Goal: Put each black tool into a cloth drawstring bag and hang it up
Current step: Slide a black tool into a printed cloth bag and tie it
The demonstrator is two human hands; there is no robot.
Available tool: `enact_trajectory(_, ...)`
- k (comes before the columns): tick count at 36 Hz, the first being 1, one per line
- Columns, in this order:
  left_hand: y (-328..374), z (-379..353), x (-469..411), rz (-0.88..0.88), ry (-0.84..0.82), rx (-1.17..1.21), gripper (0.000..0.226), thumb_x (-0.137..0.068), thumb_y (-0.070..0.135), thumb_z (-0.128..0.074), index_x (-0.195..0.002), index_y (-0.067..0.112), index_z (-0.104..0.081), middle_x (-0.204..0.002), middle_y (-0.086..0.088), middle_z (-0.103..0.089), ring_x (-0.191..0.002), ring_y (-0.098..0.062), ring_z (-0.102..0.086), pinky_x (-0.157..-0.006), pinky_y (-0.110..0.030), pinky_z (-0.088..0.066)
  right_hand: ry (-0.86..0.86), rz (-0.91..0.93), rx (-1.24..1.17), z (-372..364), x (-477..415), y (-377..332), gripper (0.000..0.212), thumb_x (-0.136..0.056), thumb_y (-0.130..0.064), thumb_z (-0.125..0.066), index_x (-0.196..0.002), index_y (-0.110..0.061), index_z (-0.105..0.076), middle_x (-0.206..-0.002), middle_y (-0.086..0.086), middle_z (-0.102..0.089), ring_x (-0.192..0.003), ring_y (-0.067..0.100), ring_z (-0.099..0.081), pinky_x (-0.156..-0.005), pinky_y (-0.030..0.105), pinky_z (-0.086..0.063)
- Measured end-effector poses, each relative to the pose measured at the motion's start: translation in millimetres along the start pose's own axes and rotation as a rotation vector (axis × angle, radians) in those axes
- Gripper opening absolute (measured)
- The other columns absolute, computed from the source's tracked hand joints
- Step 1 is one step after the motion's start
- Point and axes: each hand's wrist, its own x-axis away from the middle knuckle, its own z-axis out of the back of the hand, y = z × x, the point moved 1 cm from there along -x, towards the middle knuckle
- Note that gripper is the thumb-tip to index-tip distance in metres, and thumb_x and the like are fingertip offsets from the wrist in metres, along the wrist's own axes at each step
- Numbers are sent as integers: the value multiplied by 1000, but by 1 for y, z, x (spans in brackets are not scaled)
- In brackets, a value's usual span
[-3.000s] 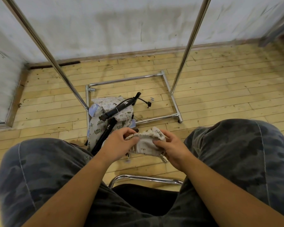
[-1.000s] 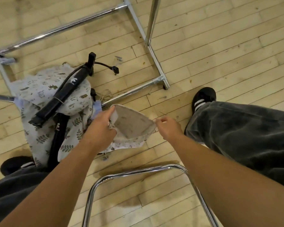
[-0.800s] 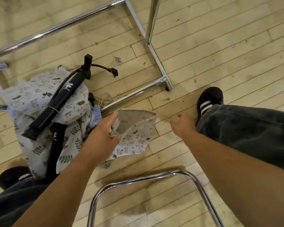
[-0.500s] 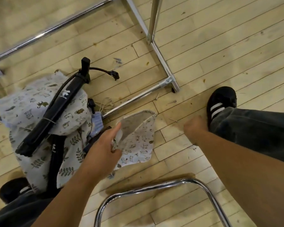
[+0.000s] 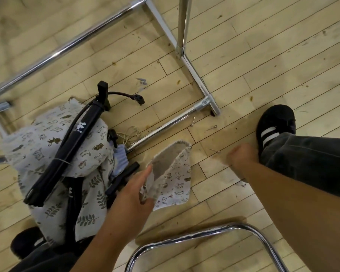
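**Left hand holds bag by the rim, right hand off it**

Left hand point(image 5: 133, 191) pinches the rim of a small printed bag point(image 5: 173, 179). Thumb lies along 1 side of the cloth, the other fingers are curled behind it. The bag mouth gapes open, pointing up and away from the fingertips. The body of the bag hangs right of and below them, over the wooden floor point(image 5: 243, 55). Can't tell if it touches the floor.

Right hand point(image 5: 241, 160) is apart from the bag, off to the right of its mouth. Fingers are curled into a fist. It's motion-blurred and nothing shows in it.

Black pump point(image 5: 73, 142) lies well left of the left fingertips, diagonal on top of a pile of printed bags point(image 5: 41, 138). Its hose point(image 5: 122, 94) curls off the far end onto the floor. A 2nd black tool point(image 5: 73, 205) sticks out from under the pile. A short black handle point(image 5: 122, 177) sits just beside the left fingers. Contact: can't tell.

Chrome rack base point(image 5: 165, 126) runs just past the bag mouth. Chrome chair frame point(image 5: 204, 234) sits below both forearms. Black striped shoe point(image 5: 275, 122) is just beyond the right knuckles.
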Motion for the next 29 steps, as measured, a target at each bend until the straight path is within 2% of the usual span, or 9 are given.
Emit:
enact_trajectory(5, 8, 5, 15, -16, 10, -9, 81, -97, 18, -68, -160, 45, -23, -161, 21, -35, -114, 8, -60, -85, -9, -53, 5, 145, -173, 0, 33, -27, 6, -93, -18, -66, -99, -18, -65, -94, 2, -63, -93, 22, -63, -80, 35, -55)
enact_trajectory(9, 20, 10, 36, 7, 11, -8, 84, -96, 6, -66, -160, 42, -25, -147, -12, -55, -121, -26, -56, -96, -18, -33, -41, 337, -299, 8, 74, -61, 12, -94, -19, -67, -104, -20, -72, -97, -3, -71, -92, 16, -65, -77, 28, -56)
enact_trajectory(12, 33, 17, 61, 12, 11, 32, 84, -96, -1, -63, -160, 39, -26, -137, -29, -55, -106, -5, -51, -90, -13, -28, -89, 438, -412, 15, 115, -74, 18, -94, -16, -69, -111, -18, -75, -99, -4, -73, -93, 15, -70, -90, 36, -61)
enact_trajectory(14, 37, 20, 75, 16, 25, 29, 86, -95, -1, -62, -161, 40, -25, -139, -28, -54, -105, -15, -62, -89, -9, -26, -125, 503, -451, 22, 144, -78, 14, -94, -18, -71, -106, -20, -77, -95, -6, -74, -91, 13, -71, -90, 35, -61)
enact_trajectory(15, 38, 21, 82, 5, 38, 19, 86, -95, 0, -63, -161, 40, -23, -140, -26, -56, -94, -10, -69, -76, -29, -53, -132, 533, -466, 26, 158, -77, 11, -94, -19, -72, -103, -22, -77, -92, -7, -74, -90, 11, -71, -89, 33, -61)
enact_trajectory(17, 37, 21, 89, -24, 58, 0, 87, -94, 3, -63, -161, 41, -22, -139, -17, -60, -58, 4, -61, -44, -15, -40, -114, 583, -508, 33, 180, -74, 7, -93, -22, -74, -100, -24, -77, -91, -8, -74, -89, 8, -70, -86, 29, -61)
enact_trajectory(22, 47, 22, 128, -98, 144, -18, 89, -91, 6, -65, -160, 43, -23, -141, 10, -56, -68, 2, -63, -52, -18, -47, -266, 695, -473, 47, 247, -52, 7, -92, -21, -75, -98, -25, -77, -88, -8, -74, -85, 11, -70, -79, 31, -63)
enact_trajectory(25, 47, 20, 147, -130, 154, 66, 91, -89, 5, -65, -156, 51, -25, -113, 18, -67, -53, -14, -55, -49, -26, -48, -273, 852, -249, 50, 278, -40, 21, -92, -20, -75, -112, -26, -76, -99, -15, -71, -88, 4, -67, -76, 20, -60)
enact_trajectory(29, 46, 22, 173, -166, 163, 152, 89, -91, 6, -64, -155, 56, -26, -79, -13, -68, -49, -13, -40, -41, -23, -34, -108, 906, 3, 56, 294, -31, 40, -89, -25, -78, -127, -36, -68, -128, -9, -51, -105, 9, -59, -91, 23, -56)
